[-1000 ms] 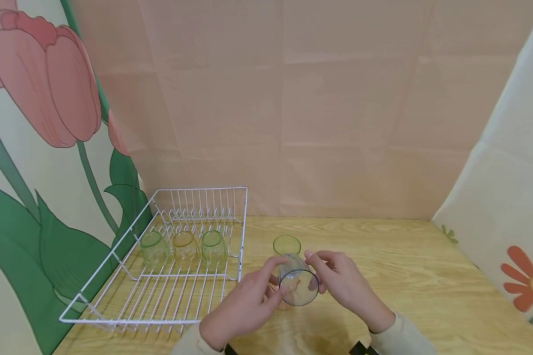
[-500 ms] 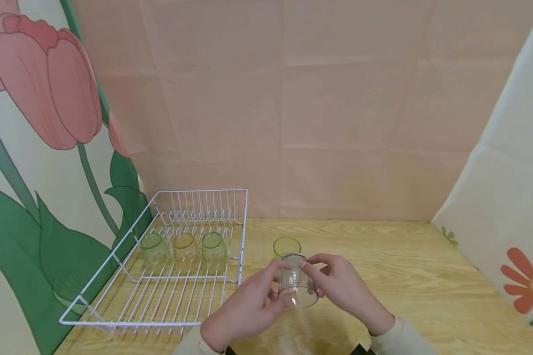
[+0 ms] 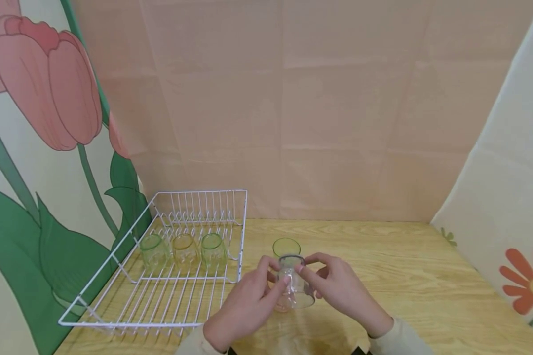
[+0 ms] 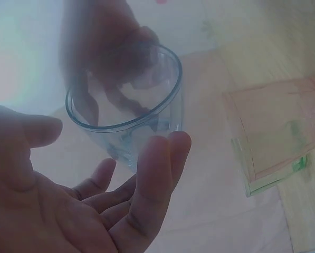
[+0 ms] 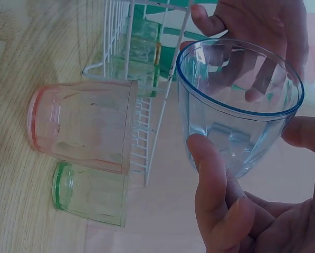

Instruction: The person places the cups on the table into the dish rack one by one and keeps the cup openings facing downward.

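Note:
A clear bluish drinking glass (image 3: 298,291) is held above the table between both hands, its narrow base up and wide rim down in the head view. The right hand (image 3: 337,286) grips it, its thumb and fingers on opposite sides in the right wrist view (image 5: 236,142). The left hand (image 3: 250,303) is loosely spread around the other side; in the left wrist view its thumb stands apart from the glass, and its fingertips overlap the glass near the base. Behind the hands stands a green glass (image 3: 286,246). A pink-tinted glass (image 5: 83,124), mostly hidden in the head view, stands beside it.
A white wire dish rack (image 3: 131,324) stands on the left of the wooden table (image 3: 382,276). Inside it are a green glass (image 3: 154,251), an amber glass (image 3: 185,251) and another green glass (image 3: 213,250) in a row. A pinkish backdrop (image 3: 337,123) closes off the rear.
The held glass has turned from rim facing the head camera to rim downward. The left thumb has moved up from near the rim; the right hand stays about in place.

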`<state>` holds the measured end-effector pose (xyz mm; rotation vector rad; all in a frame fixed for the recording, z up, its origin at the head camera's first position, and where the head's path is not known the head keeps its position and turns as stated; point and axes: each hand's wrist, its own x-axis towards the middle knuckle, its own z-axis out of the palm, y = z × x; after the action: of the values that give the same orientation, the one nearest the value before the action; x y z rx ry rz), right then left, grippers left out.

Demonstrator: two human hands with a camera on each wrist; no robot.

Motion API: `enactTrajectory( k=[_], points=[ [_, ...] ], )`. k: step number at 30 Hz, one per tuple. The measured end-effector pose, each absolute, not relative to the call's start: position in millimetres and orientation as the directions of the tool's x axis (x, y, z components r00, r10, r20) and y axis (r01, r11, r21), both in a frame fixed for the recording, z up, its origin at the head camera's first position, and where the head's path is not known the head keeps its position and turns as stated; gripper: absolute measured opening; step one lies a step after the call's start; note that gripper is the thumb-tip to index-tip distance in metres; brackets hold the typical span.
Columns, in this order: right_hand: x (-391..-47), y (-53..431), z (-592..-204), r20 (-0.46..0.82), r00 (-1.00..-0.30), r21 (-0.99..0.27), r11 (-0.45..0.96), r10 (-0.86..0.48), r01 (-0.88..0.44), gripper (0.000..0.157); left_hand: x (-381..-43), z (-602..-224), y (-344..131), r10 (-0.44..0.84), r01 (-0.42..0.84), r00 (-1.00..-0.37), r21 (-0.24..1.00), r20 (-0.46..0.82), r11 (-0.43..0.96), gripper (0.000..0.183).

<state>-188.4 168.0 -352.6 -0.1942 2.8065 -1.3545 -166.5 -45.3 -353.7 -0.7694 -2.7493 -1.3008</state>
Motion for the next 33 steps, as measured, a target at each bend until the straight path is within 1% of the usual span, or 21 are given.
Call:
enactTrajectory(
  k=[9,18,24,33],
  points=[
    [-186.6,167.6,-352.7,0.044,-0.993,-0.796,0.596,-0.112,-0.103,0.054,-166.6,-356.5,-46.5,0.437,0.439,-0.871,0.753,0.224,0.490,0.038],
    [-186.9,168.2,-350.6,0.063,-0.990,-0.771,0.624,-0.129,-0.130,0.057,-167.6,-356.0,-47.5,0.450,0.465,-0.859,0.742,0.246,0.482,0.038],
    [-187.6,168.8,-350.1,0.040,-0.990,-0.765,0.633,-0.139,-0.119,0.059,-168.4,-356.0,-47.4,0.460,0.453,-0.858,0.760,0.230,0.466,0.037],
    [-188.8,168.8,-350.9,0.040,-0.988,-0.754,0.644,-0.147,-0.127,0.057,-169.2,-357.2,-46.7,0.449,0.443,-0.868,0.739,0.212,0.507,0.035]
  ],
)
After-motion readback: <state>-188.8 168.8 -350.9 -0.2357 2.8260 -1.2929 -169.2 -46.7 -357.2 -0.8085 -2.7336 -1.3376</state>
